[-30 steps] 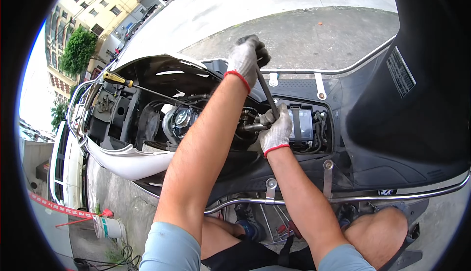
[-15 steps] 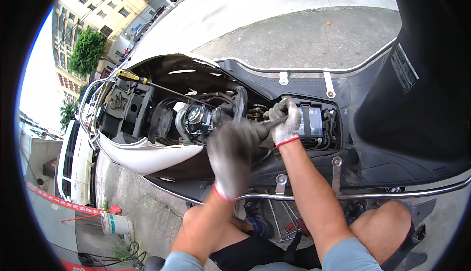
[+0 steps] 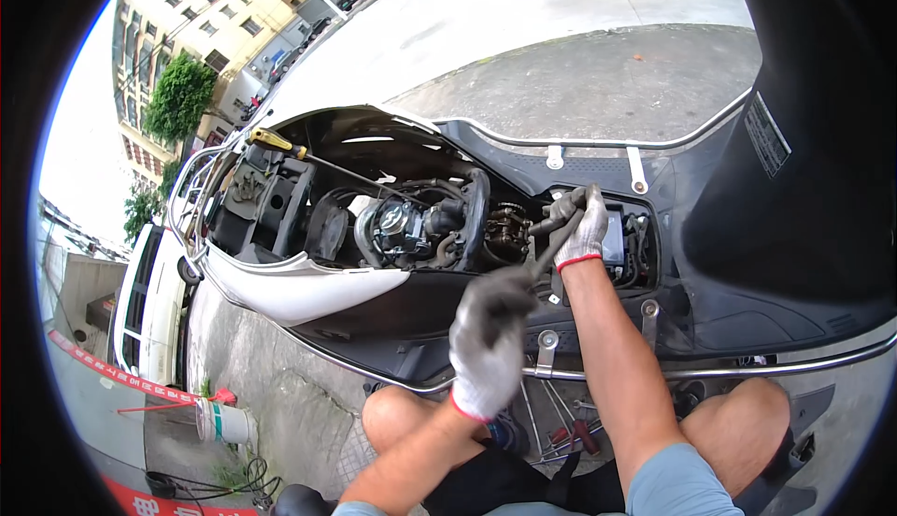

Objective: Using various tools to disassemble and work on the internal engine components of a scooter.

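Evidently left hand (image 3: 491, 327) (blurred) and right hand (image 3: 583, 224) curled round dark bar (image 3: 558, 242).

Clear room over footboard (image 3: 598, 175), screwdriver (image 3: 297, 150) slanting across engine bay (image 3: 332, 133), right grip (image 3: 581, 224) perhaps blocking battery (image 3: 614, 236)

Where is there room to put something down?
Bare concrete lies between the white side panel and the white bucket; more pavement lies beyond the far chrome rail. It's crowded at the engine, under the screwdriver, around the left hand and right hand, and by the red-handled tool.
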Demonstrator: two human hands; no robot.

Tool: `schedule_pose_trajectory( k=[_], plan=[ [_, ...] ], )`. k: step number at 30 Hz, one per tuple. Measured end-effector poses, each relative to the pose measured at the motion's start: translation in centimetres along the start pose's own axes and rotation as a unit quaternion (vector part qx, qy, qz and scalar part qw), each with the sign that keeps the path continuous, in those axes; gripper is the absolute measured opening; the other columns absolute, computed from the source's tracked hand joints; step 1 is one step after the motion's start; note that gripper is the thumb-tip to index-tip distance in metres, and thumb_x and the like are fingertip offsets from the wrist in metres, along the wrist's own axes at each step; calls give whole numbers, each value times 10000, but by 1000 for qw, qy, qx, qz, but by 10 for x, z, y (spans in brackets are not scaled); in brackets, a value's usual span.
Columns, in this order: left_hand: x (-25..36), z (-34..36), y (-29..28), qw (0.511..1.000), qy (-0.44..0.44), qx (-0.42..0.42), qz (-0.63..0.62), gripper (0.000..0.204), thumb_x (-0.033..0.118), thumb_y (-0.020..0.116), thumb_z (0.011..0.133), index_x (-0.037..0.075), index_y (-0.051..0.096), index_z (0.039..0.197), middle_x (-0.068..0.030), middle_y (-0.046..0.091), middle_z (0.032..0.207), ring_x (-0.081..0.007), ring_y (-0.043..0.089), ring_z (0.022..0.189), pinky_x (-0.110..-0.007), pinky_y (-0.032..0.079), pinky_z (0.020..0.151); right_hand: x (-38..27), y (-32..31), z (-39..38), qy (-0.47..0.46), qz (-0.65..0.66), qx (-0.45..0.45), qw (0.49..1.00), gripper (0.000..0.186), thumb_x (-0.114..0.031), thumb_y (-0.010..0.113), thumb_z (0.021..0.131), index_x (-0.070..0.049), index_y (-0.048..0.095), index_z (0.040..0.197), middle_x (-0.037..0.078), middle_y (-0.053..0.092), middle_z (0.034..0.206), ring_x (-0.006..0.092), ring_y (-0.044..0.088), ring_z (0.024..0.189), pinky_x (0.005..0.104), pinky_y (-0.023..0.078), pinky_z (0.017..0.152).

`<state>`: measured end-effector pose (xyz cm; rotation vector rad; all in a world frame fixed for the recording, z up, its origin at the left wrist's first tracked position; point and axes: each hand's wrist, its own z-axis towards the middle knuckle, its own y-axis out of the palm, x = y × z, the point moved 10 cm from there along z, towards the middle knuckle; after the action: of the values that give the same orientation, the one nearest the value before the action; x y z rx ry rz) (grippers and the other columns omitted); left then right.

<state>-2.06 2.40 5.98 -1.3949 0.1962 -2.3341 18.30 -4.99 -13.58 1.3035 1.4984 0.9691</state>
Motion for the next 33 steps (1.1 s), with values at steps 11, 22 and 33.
schedule_pose_trajectory(
  k=[11,22,33],
  plan=[
    [-89,190,34,979,-159,14,-125,400,113,593,981,-35,477,1334,-143,674,1083,-198,681,959,-274,568,762,0,-47,35,-31,-26,91,995,355,-335,495,1043,-93,467,785,47,461,603,180,456,482,355,436,509],
    [-175,250,84,974,-206,-22,-93,373,159,631,944,9,529,1270,-86,683,1004,-153,668,840,-283,506,688,22,-47,30,6,-4,133,991,351,-383,479,1058,-133,450,813,1,374,609,171,389,522,342,415,587],
    [-154,201,69,902,-230,26,-365,159,222,604,999,66,573,985,15,411,664,-156,425,620,-349,432,653,20,-47,36,-7,-80,130,988,364,-368,449,1052,-94,501,817,38,475,593,168,457,441,356,435,457]
  ],
)
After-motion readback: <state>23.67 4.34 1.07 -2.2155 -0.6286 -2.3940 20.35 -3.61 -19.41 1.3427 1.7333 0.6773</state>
